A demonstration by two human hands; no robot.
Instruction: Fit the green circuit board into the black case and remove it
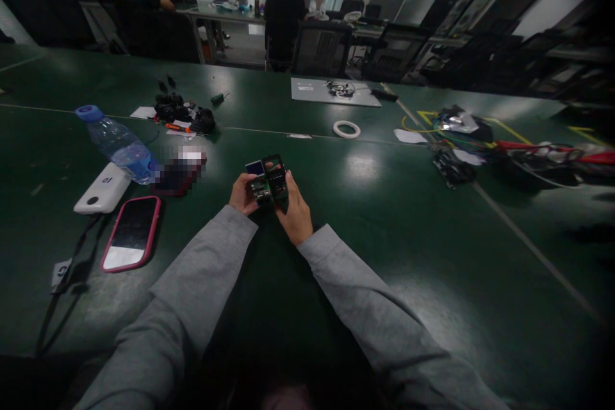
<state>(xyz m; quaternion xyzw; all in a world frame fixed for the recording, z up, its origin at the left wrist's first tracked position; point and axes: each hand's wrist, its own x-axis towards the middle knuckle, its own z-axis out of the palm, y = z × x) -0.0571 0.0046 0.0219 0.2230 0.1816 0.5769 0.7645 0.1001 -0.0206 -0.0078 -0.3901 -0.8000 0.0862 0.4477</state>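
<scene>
Both my hands meet over the dark green table point(384, 224) and hold a small stack of electronic boards point(268, 182). My left hand point(243, 195) grips the left board, which carries a small bluish screen. My right hand point(295, 211) holds the darker green board on the right, thumb on its face. The two boards touch each other, tilted up toward me. Grey sleeves cover both my forearms.
To my left lie a phone in a pink case point(131, 232), a white power bank point(102, 188), a water bottle point(118, 144) and a black cable point(72, 269). Farther off are black parts with an orange tool point(185, 116), a tape ring point(346, 129), a grey mat point(334, 92) and wire clutter point(461, 141). Two people sit at the back.
</scene>
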